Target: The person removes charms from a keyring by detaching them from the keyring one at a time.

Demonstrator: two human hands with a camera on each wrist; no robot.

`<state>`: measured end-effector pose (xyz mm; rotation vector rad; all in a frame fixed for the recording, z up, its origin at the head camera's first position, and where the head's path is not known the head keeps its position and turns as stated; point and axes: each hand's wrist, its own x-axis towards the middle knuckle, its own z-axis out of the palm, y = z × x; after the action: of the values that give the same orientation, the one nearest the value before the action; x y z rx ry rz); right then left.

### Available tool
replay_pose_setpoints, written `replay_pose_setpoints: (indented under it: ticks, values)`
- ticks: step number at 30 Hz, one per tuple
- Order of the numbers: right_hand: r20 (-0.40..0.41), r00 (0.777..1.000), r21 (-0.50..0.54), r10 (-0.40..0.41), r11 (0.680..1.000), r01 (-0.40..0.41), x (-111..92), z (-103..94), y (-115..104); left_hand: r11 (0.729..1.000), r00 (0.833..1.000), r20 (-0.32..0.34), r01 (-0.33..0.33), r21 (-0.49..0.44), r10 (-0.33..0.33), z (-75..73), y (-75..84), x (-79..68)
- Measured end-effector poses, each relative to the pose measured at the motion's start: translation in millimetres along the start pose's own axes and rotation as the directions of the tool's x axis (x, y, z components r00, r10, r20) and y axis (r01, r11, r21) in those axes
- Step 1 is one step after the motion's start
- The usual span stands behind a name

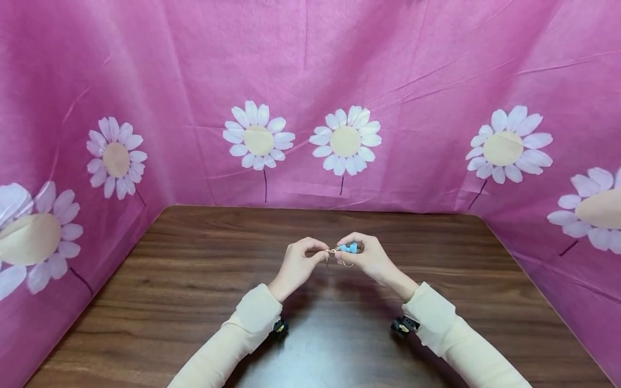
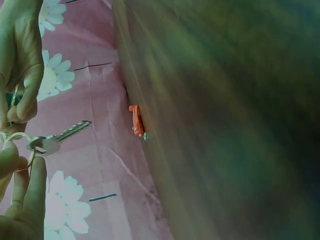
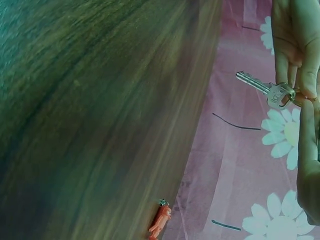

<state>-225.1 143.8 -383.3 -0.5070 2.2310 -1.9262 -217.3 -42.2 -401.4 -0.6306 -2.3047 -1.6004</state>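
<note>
Near the middle of the table, my left hand point(image 1: 297, 265) pinches a gold-coloured key ring point(image 2: 31, 150) between thumb and fingers. One silver key point(image 3: 267, 91) hangs from it, its toothed blade pointing down toward the table. Close by on the right, my right hand point(image 1: 372, 260) holds a small blue charm point(image 1: 348, 248) with gold-coloured metal parts, and its fingertips meet the left hand's at the ring. Fingers partly cover the charm and the join between it and the ring. A small orange figure point(image 2: 137, 121) with a clasp at one end lies on the table.
The brown wooden table point(image 1: 170, 302) runs back to a pink curtain point(image 1: 310, 64) with white flowers, which also closes off both sides. Dark straps with devices point(image 1: 405, 326) sit at both wrists. The orange figure cannot be made out in the head view.
</note>
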Motion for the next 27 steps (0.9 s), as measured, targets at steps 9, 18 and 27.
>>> replay_pose_setpoints:
  ticks: [9,18,27]
  values:
    - [0.041,0.999,-0.073,0.024,0.997,-0.021,-1.9,1.2,4.6,0.965,0.995,0.003,-0.096,0.243,0.098,-3.7,2.5,-0.5]
    - [-0.003,1.000,-0.103,0.025,0.994,-0.025,-2.0,7.5,8.2,0.957,0.993,0.010,-0.113,0.268,0.115,-6.8,4.7,-1.0]
    - [-0.005,0.999,-0.037,0.047,0.998,-0.048,0.8,5.7,1.8,0.973,0.993,-0.039,-0.104,0.206,0.115,-7.7,5.3,1.1]
